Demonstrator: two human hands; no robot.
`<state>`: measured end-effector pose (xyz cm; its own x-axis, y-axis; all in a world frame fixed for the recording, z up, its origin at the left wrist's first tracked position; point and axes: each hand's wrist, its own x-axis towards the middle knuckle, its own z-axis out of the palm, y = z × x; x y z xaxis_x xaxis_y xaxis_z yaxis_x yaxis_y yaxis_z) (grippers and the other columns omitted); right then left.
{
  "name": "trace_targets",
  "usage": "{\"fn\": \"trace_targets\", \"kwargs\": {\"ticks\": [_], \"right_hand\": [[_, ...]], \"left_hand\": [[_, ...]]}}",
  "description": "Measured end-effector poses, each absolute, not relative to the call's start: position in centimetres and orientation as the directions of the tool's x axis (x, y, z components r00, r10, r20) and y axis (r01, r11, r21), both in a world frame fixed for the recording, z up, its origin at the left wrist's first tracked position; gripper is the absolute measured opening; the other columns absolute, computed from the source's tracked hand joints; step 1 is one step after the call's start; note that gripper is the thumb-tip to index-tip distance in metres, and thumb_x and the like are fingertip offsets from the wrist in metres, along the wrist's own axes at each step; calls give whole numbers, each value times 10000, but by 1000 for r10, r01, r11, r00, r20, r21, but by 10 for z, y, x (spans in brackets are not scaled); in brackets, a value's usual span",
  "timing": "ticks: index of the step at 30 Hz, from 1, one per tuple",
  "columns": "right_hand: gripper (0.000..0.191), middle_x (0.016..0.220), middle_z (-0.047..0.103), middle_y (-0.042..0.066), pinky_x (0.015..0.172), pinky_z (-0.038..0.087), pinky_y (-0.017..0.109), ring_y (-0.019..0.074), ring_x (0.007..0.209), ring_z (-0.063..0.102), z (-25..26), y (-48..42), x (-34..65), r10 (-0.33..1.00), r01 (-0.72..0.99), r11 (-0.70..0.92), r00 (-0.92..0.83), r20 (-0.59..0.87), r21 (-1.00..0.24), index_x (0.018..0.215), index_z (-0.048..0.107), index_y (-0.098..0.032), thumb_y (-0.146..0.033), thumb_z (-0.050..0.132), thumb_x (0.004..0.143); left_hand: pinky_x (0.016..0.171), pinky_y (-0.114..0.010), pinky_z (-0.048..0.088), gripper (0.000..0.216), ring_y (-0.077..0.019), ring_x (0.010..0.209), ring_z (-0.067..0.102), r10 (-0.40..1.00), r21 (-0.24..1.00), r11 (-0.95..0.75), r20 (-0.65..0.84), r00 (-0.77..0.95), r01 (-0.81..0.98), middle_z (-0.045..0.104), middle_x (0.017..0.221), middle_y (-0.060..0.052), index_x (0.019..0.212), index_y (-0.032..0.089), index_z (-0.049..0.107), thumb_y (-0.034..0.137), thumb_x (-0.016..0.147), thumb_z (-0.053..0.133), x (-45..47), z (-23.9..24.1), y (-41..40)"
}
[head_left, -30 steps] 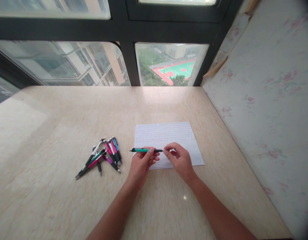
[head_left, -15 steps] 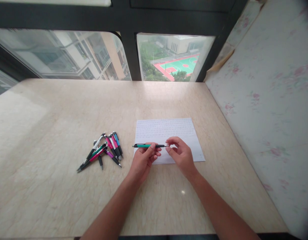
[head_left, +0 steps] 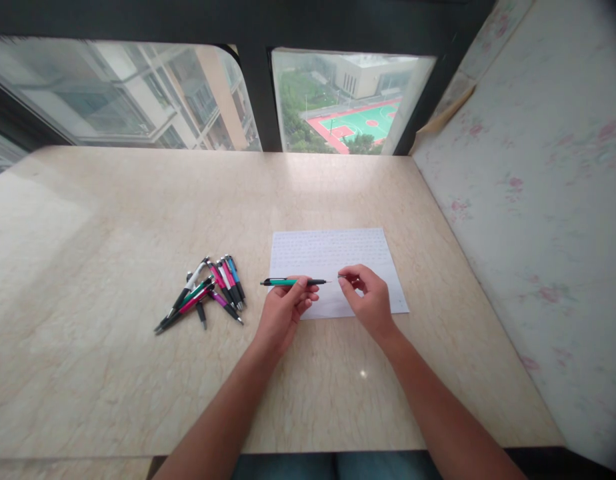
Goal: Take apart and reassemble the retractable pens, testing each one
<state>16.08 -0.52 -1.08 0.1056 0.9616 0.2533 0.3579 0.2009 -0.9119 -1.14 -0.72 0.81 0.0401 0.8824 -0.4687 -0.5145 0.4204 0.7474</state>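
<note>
At the lower edge, blue-clad legs lie before the counter. Above the counter, the left hand grasps a green pen between thumb and fingers; the pen lies crosswise, and a thin rod projects from its right end. The right hand, thumb and forefinger pinched, grips a small metal tip, apart from the rod. To the left, pens of several colours lie in an overlapping heap. Beneath and beyond the hands, lined paper rests flat on the counter. A flowered wall bounds the right side; at the back, a dark window frame borders panes showing a green-and-red court.
</note>
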Motion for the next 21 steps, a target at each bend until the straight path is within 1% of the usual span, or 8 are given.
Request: {"fn": "trace_targets", "kwargs": {"ticks": [3,5,8,10,13,15,18,21], "right_hand": [[89,794,683,40,617,500,295,164,695,615,-13,2,164,968,469,211,24,251,-858,856,659,-211,-270,593,845],[70,780,689,37,626,481,300,161,675,599,-14,9,162,969,548,223,-39,242,-806,823,656,-209,-247,598,837],[54,788,694,33,724,469,335,179,730,585,-13,22,154,964,681,254,-124,234,-687,813,656,-214,-194,607,818],[66,792,695,35,762,459,346,200,794,590,-11,30,145,963,738,265,-171,208,-620,812,660,-217,-173,612,810],[101,817,700,53,742,451,340,225,869,590,-9,38,132,964,802,261,-191,183,-538,816,675,-223,-152,604,809],[117,828,702,67,702,444,331,232,870,586,-10,40,126,968,838,245,-181,176,-487,808,682,-228,-144,601,809],[129,824,702,68,691,445,319,223,854,587,-14,41,124,968,845,243,-183,170,-476,793,688,-237,-143,601,812],[135,831,705,52,765,461,329,214,868,600,-16,42,131,966,803,256,-198,164,-538,845,702,-231,-145,610,798]], "left_hand": [[568,-154,509,338,-99,642,666,886,767,420,-462,35,-485,733,770,-74,884,110,680,350,698,827,-14,7,-14],[573,-164,505,328,-103,636,665,890,777,413,-454,32,-474,734,763,-74,879,111,681,352,705,820,-18,5,-20],[585,-179,503,314,-110,637,668,898,794,404,-438,33,-454,735,761,-76,875,112,685,358,721,806,-22,1,-27],[589,-183,501,320,-114,646,672,905,803,397,-424,42,-445,739,780,-80,890,113,685,367,729,798,-24,-1,-29],[582,-178,495,340,-112,653,672,905,797,401,-420,63,-452,739,796,-82,906,112,682,378,728,798,-23,-2,-28],[574,-172,490,345,-110,648,668,901,789,409,-430,64,-459,732,777,-80,903,108,680,377,724,801,-22,-1,-27],[565,-166,486,335,-104,635,662,896,776,412,-440,59,-477,727,764,-74,891,108,678,367,722,804,-21,2,-27],[564,-168,488,323,-103,634,660,894,763,414,-443,64,-497,727,772,-74,881,109,678,362,724,804,-21,4,-28]]}}
